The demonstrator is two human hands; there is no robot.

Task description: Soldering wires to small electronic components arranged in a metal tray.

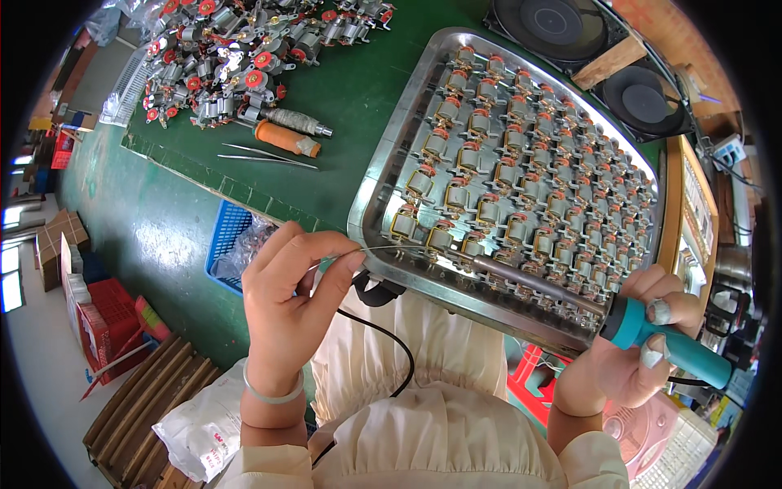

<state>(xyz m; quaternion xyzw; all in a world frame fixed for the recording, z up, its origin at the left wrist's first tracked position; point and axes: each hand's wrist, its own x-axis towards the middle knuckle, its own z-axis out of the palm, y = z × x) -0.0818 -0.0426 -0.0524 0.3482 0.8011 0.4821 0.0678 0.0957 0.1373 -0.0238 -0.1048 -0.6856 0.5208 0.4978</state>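
My left hand (pixel 289 301) pinches a thin solder wire (pixel 385 247) between thumb and forefinger at the tray's front left corner. The wire reaches toward the nearest row of small metal motor assemblies (pixel 405 222), which stand in rows inside a steel tray (pixel 376 171). In my right hand (pixel 639 359), with pale wrappings on two fingers, is a soldering iron by its teal handle (pixel 696 359). Its long metal shaft (pixel 538 289) points left over the front rows, the tip close to the wire's end among the assemblies; whether they touch I cannot tell.
A heap of similar parts (pixel 220 65), tweezers (pixel 269 159) and an orange-handled tool (pixel 281 137) lie on the green bench (pixel 342 122). Two fan-like black units (pixel 639 102) sit behind the tray. Below are a blue basket (pixel 224 244), red crate (pixel 112 318) and wooden slats (pixel 142 399).
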